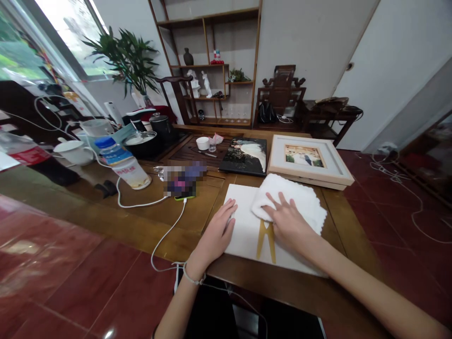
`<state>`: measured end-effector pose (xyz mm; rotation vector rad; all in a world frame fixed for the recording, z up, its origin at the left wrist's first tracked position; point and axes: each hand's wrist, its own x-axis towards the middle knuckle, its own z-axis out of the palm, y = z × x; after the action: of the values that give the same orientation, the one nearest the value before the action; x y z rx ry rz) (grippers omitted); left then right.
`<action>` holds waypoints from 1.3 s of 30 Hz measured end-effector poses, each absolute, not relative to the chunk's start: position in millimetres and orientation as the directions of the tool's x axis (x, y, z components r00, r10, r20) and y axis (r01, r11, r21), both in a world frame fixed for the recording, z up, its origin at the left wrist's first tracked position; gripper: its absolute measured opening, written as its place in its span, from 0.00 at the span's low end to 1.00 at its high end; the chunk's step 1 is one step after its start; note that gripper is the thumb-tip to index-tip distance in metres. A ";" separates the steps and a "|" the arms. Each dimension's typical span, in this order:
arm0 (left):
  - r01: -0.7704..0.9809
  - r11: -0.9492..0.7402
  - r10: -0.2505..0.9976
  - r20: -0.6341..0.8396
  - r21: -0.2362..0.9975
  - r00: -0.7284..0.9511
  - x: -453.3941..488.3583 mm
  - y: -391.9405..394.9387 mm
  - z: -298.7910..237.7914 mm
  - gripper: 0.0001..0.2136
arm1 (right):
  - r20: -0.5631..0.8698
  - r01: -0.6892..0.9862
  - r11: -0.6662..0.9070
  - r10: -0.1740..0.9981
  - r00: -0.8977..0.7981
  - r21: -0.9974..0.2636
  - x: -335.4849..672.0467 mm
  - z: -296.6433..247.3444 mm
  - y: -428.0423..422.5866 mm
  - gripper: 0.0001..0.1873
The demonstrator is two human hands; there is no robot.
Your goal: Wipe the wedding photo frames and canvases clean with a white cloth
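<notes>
I monitor a flat white board (243, 235) bearing a gold mark (260, 242), positioned at the near edge of the brown wooden table (192, 214). Left hand (221, 226): open, resting on the board's left edge. Right hand (287, 221): fingers spread on a fluffy white cloth (303, 197). Red floor tiles (116, 278); shelves (212, 17) beyond the far edge.

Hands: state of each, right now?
Left hand: open, resting on the board's left edge.
Right hand: open, spread on the cloth.

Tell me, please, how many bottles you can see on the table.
2: a red-labelled bottle at the far left, and a blue-capped bottle to its right. Others may be hidden behind them.
</notes>
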<state>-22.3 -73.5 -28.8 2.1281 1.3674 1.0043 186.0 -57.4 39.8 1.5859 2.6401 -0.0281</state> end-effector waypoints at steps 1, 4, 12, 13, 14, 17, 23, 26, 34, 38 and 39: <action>0.600 -0.428 0.903 0.345 0.675 0.256 -22.3 -73.5 -28.9 0.18 | -0.097 0.872 0.489 0.869 -0.486 0.016 179.5 42.3 -68.1 0.33; 0.602 -0.418 0.908 0.333 0.680 0.254 -22.9 -73.8 -29.1 0.18 | -0.197 0.786 0.614 0.765 -0.613 -0.064 165.9 47.6 -106.1 0.30; 0.607 -0.424 0.905 0.331 0.672 0.266 -23.5 -74.2 -29.0 0.19 | -0.026 0.745 0.649 0.751 -0.660 -0.155 185.1 37.4 -73.1 0.34; 0.606 -0.427 0.904 0.335 0.672 0.265 -23.4 -74.1 -29.1 0.19 | -0.001 0.769 0.625 0.776 -0.631 -0.139 188.9 35.1 -58.4 0.34; 0.605 -0.427 0.904 0.337 0.672 0.263 -23.3 -73.9 -29.3 0.18 | 0.020 0.791 0.600 0.798 -0.602 -0.119 192.0 33.1 -45.2 0.34; 0.604 -0.418 0.908 0.330 0.678 0.258 -23.0 -73.5 -29.7 0.18 | 0.059 0.836 0.546 0.837 -0.544 -0.045 194.5 29.4 -24.5 0.32; 0.597 -0.414 0.910 0.329 0.687 0.251 -23.0 -73.6 -29.5 0.18 | -0.029 0.798 0.602 0.798 -0.602 -0.021 171.9 29.3 -93.0 0.28; 0.603 -0.399 0.917 0.306 0.691 0.257 -23.8 -74.0 -27.9 0.18 | -0.094 0.649 0.752 0.642 -0.761 -0.116 163.3 30.9 -139.4 0.17; 0.601 -0.409 0.913 0.306 0.686 0.271 -23.7 -74.8 -25.9 0.19 | 0.013 0.703 0.693 0.714 -0.700 -0.162 182.5 31.6 -75.3 0.30; 0.608 -0.410 0.912 0.314 0.680 0.264 -22.0 -74.1 -27.6 0.19 | 0.089 0.797 0.603 0.796 -0.598 -0.040 188.4 24.3 -27.7 0.32; 0.608 -0.408 0.913 0.313 0.681 0.262 -21.7 -73.9 -27.8 0.19 | 0.098 0.806 0.592 0.803 -0.587 -0.017 187.0 22.3 -26.4 0.31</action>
<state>-21.7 -73.9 -27.8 2.1127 1.3786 0.9628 187.0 -26.4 22.3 1.4637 2.8865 0.0478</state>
